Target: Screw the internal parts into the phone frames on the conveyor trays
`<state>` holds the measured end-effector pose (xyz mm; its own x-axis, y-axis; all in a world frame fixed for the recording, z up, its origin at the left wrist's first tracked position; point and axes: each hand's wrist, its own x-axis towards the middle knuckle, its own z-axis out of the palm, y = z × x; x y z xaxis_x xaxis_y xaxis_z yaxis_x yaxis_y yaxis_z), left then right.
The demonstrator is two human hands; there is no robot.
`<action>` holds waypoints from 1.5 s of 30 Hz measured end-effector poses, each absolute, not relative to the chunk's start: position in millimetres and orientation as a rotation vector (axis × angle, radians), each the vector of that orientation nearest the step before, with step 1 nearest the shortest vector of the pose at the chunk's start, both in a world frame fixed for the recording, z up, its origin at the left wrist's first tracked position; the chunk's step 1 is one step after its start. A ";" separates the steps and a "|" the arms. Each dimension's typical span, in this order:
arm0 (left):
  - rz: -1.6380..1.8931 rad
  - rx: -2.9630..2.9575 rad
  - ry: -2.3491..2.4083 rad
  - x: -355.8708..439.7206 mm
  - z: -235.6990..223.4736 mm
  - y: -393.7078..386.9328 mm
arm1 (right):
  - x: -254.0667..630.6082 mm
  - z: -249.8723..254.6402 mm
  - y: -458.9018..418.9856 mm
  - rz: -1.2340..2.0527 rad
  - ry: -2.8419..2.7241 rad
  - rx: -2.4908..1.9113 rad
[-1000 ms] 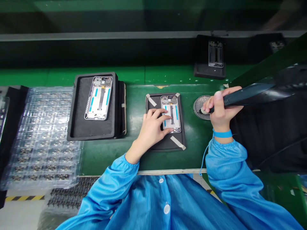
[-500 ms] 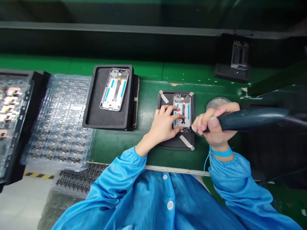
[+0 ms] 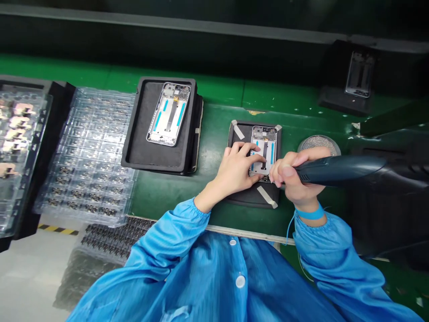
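Closest in is the blue smock [image 3: 214,290], its sleeves reaching forward over the near edge of the green bench [image 3: 167,192]. Low on the left, a stack of parts trays [image 3: 110,237] sits below bench level, near a yellow and black floor stripe [image 3: 56,229].

The right wrist wears a blue band [image 3: 310,213] with a thin cord. The right hand [image 3: 298,181] is closed around the front of a dark tool [image 3: 345,170], thumb and fingers pinching it; the fingers hide its tip, beside the lower right edge of the open phone [image 3: 269,152]. The left hand [image 3: 234,172] is spread, palm down, fingertips on the left part of that phone.

The phone lies on a black mat [image 3: 241,196], with pale tape [image 3: 267,197] at corners of the mat. It shows blue strips and a dark ribbon.

Left of the mat, a second phone [image 3: 169,116] lies tilted in a black tray [image 3: 134,154] on top of a stack. Clear trays [image 3: 100,134] of small parts are beside it, and a black case [image 3: 28,219] is at the far left. Beyond the right hand is a round dish [image 3: 318,142] of small bits. Farthest, at upper right, a dim phone [image 3: 360,76] leans on a dark block [image 3: 343,102].
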<state>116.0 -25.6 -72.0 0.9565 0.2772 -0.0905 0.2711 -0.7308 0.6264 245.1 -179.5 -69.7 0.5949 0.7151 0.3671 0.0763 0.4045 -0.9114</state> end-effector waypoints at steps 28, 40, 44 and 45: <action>0.155 2.692 0.958 229.4 -62.8 17.7 | 283.9 -88.5 -161.9 -0.248 -0.669 -1.064; 0.534 2.511 1.619 16.0 -4.1 106.3 | 293.3 -85.7 -177.1 -0.218 -0.559 -1.081; 0.241 2.353 1.740 -23.3 -3.5 163.7 | 312.8 -78.4 -183.2 -0.253 -0.503 -1.117; 0.238 2.356 1.714 -25.4 -5.0 168.5 | 318.9 -77.3 -185.5 -0.256 -0.493 -1.133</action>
